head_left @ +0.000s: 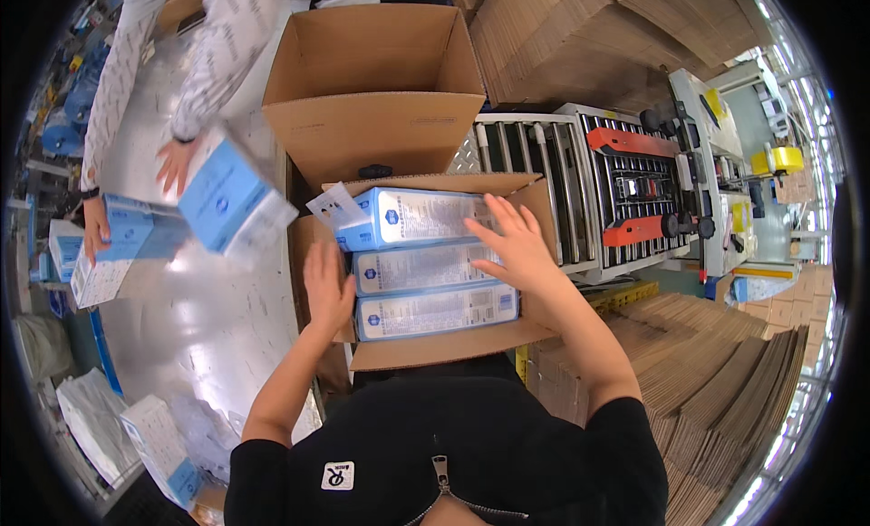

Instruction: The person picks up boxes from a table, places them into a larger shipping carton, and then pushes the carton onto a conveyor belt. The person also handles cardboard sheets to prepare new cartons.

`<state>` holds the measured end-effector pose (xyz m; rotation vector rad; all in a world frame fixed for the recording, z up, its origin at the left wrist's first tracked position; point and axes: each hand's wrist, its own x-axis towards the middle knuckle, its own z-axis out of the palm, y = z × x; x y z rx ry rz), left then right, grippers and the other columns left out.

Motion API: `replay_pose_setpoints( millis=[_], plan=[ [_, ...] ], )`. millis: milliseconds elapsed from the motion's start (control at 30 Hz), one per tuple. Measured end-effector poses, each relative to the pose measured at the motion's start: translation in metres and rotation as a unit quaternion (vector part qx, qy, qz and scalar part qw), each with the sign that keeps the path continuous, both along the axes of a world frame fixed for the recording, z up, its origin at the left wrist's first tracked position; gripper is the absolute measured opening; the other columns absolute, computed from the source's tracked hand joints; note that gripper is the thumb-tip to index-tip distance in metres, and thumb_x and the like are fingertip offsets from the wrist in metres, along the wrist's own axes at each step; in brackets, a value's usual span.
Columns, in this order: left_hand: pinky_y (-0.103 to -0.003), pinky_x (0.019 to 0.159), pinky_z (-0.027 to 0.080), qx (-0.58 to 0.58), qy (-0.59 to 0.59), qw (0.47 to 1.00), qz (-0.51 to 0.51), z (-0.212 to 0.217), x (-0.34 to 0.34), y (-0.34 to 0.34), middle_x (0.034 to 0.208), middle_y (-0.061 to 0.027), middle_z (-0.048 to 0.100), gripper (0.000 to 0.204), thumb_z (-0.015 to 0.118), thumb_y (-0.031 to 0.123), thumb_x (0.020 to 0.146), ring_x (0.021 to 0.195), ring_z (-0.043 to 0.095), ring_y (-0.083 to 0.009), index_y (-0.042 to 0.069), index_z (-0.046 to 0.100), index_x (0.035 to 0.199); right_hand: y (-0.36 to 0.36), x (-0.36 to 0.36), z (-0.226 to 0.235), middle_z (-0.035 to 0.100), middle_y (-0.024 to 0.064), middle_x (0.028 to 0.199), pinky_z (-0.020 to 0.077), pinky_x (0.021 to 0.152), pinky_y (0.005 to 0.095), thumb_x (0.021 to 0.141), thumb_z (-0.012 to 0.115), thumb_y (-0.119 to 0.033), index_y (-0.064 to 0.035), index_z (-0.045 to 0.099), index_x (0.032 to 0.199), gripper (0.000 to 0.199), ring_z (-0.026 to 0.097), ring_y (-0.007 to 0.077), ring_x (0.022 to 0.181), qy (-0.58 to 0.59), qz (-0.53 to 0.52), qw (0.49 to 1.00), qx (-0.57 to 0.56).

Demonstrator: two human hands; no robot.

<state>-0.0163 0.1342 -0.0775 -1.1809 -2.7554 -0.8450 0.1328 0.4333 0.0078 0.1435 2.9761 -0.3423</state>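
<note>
Just right of the left hand (330, 289) lie three blue-white boxes (417, 269).

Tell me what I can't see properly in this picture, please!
All in the head view:
Bottom of the near carton: hidden under three blue-and-white boxes.
Bottom of the far carton: hidden by its front wall.
Palms of the left hand and right hand: hidden by the hands' own backs.
Print on the co-worker's blue box: smeared by blur.
Co-worker's head: cut off by the top edge.

Flattened cardboard (725, 381) is stacked at lower right; 2 red bars (634, 231) sit along a roller conveyor (545, 154).
</note>
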Motion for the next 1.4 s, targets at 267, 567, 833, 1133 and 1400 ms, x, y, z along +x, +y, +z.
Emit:
replay_pose_setpoints(
  millis=[267,567,833,1133,1400],
  plan=[
    [-0.039,0.111,0.015,0.147,-0.403,0.903,-0.039,-0.031,0.018,0.076,0.145,-0.027,0.02,0.064,0.05,0.022,0.09,0.137,0.019,-0.0353,-0.005,0.021,0.14,-0.056,-0.039,-0.021,0.019,0.0228,0.146,0.0151,0.109,0.0509,0.078,0.065,-0.043,-0.0078,0.029,0.14,0.08,0.017,0.0369,0.137,0.134,0.022,0.986,-0.095],
    [-0.038,0.103,0.033,-0.019,-0.317,0.919,0.235,-0.077,-0.033,0.0,0.129,-0.0272,0.045,0.059,0.056,0.032,0.086,0.121,0.043,-0.0383,-0.007,0.04,0.128,-0.009,-0.046,0.024,0.051,0.0116,0.127,0.0373,0.099,0.0411,0.082,0.06,-0.042,-0.0088,0.055,0.121,0.051,0.046,0.0286,0.119,0.116,0.011,0.979,-0.165],
    [-0.04,0.104,0.032,-0.068,-0.121,0.936,-0.323,0.02,0.014,0.063,0.135,-0.021,0.041,0.056,0.059,0.03,0.082,0.127,0.038,-0.0316,0.001,0.046,0.127,0.028,0.079,-0.028,0.032,0.0271,0.13,0.0405,0.09,0.0391,0.084,0.055,-0.051,0.0074,-0.002,0.141,0.099,0.045,0.0338,0.114,-0.17,-0.293,0.871,-0.357],
    [-0.047,0.086,0.042,-0.228,-0.036,0.85,-0.474,0.019,-0.042,0.115,0.119,-0.0149,0.053,0.038,0.062,0.025,0.076,0.11,0.049,-0.0305,0.004,0.059,0.107,0.006,0.086,0.005,0.027,0.022,0.143,0.0347,0.101,0.0382,0.058,0.081,-0.033,-0.0064,0.021,0.143,0.108,0.035,0.0321,0.129,-0.253,-0.07,0.964,-0.045],
    [-0.049,0.09,0.043,-0.197,0.071,0.877,-0.433,0.042,-0.065,0.13,0.112,-0.0092,0.061,0.046,0.058,0.038,0.082,0.099,0.06,-0.0272,0.014,0.053,0.121,0.006,0.11,-0.119,0.043,0.0246,0.133,0.0381,0.098,0.0356,0.076,0.072,-0.034,0.0006,0.01,0.143,0.098,0.043,0.0315,0.124,0.184,-0.549,0.724,-0.374]
  ],
)
